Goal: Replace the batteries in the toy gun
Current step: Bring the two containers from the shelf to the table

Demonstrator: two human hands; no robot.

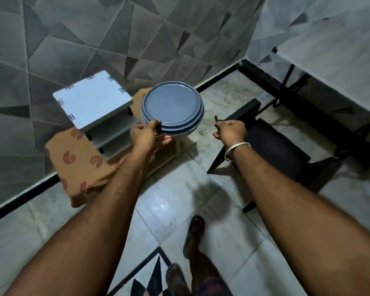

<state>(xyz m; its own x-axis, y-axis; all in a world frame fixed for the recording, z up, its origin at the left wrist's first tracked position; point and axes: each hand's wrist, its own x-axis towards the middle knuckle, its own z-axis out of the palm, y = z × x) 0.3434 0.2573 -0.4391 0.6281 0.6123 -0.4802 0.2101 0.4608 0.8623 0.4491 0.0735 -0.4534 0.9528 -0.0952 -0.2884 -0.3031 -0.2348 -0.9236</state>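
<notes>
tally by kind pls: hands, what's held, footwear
Hands: 2, left hand and right hand
Blue container: 1, in the left hand
Screwdriver: 1, in the right hand
Sandals: 2
Total: 6

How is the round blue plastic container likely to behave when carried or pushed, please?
The round blue plastic container is probably light and stiff: the left hand carries it alone by its edge. Its smooth top looks slightly slippery. Being wide and low, it should slide rather than tip.
</notes>
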